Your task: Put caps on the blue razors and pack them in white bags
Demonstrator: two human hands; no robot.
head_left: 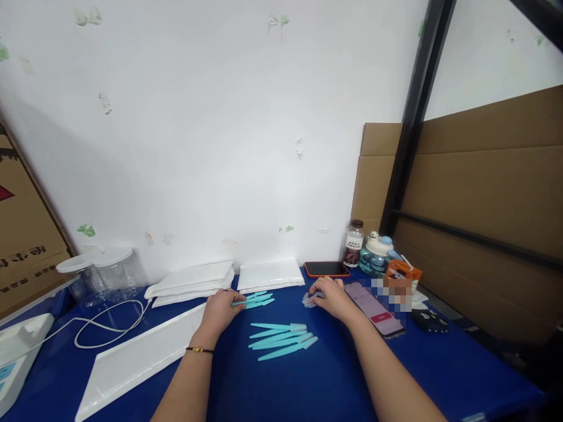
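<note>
My left hand [222, 316] has its fingertips closed on the handle ends of several teal eyebrow razors [259, 300], whose blade ends point right. My right hand [332, 298] reaches into a small pile of translucent plastic caps [309, 300], fingers curled and pinching at it; the exact grip is partly hidden. Closer to me, between my forearms, more teal eyebrow razors [288, 350] lie fanned out, with translucent covers over their right ends.
White padded envelopes [193, 275] and a flat white stack [270, 274] lie along the wall. Another long white envelope [141, 357] is under my left forearm. Two phones [326, 269], bottles [353, 243] and an orange carton [402, 272] stand or lie right. Clear jars [116, 272] and a white cable [109, 346] are left.
</note>
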